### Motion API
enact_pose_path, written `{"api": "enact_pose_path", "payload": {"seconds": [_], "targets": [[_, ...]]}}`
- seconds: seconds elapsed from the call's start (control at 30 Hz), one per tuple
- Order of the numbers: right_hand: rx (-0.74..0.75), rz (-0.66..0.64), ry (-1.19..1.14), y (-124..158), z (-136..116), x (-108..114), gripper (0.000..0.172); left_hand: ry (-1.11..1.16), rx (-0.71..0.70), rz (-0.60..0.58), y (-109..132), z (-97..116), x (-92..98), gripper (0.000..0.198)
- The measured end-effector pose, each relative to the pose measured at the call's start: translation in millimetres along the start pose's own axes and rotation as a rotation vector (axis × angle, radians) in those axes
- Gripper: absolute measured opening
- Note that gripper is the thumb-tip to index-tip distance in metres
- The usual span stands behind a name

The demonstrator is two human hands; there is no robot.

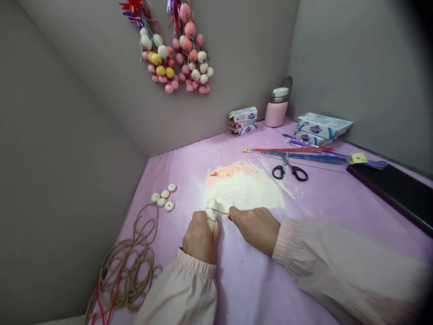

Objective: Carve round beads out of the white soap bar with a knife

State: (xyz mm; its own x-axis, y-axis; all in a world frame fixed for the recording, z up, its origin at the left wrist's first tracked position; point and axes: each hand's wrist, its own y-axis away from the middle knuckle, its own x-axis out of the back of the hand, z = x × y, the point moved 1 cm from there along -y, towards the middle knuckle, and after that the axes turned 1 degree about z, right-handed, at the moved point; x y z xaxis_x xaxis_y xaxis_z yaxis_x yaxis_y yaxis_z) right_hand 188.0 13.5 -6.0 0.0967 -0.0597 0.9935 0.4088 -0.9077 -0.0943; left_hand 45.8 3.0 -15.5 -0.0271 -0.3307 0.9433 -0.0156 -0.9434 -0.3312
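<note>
Grey walls meet in a corner behind a table [304, 212] spread with a lilac cloth, and two bunches of pink, white and yellow balls [176, 49] hang on the back wall.

At the table's near left corner lies a loose coil of brown twine [128, 266] with a red cord [113, 293] running through it. Just beyond the coil, near the left edge, four white discs [164, 198] sit close together.

Towards the middle of the near edge, the left hand [200, 237] is curled closed around a white lump [212, 215], which rests on the cloth. Just beside it, the right hand [255, 228] has its fingers pinched on a thin metal tool [219, 211] with a yellow bit at the grip. The tool's tip lies against the top of the lump.

Right behind both hands spreads a heap of white crumbs [245, 187], tinged pink and orange at its far side. Black-handled scissors [290, 170] lie just right of the heap.

At the far edge stand small printed boxes [243, 120] and a pink bottle [276, 108]. Larger boxes [320, 127] are stacked in the far right corner. A red strip [291, 149] and a blue strip [304, 156] stretch in front of them. A dark tray [395, 189] lies along the right edge.
</note>
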Motion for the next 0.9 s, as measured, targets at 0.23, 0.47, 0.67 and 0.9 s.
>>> {"api": "enact_pose_path", "payload": {"seconds": [0.23,0.47,0.67,0.9], "targets": [[0.012,0.029,0.033,2.0,-3.1,-0.8,0.022,-0.006,0.018,-0.023,-0.9,1.9,3.2,0.016],[0.02,0.079,0.028,1.9,-1.4,-3.4,0.02,0.008,0.019,-0.02,-0.8,0.9,1.8,0.017],[-0.003,0.058,0.051,0.8,-3.9,-2.2,0.019,0.017,0.01,-0.018,-0.8,-0.6,-0.7,0.017],[-0.013,0.028,0.035,1.1,-5.1,-0.9,0.012,-0.006,0.01,-0.011,-0.3,1.9,1.8,0.017]]}}
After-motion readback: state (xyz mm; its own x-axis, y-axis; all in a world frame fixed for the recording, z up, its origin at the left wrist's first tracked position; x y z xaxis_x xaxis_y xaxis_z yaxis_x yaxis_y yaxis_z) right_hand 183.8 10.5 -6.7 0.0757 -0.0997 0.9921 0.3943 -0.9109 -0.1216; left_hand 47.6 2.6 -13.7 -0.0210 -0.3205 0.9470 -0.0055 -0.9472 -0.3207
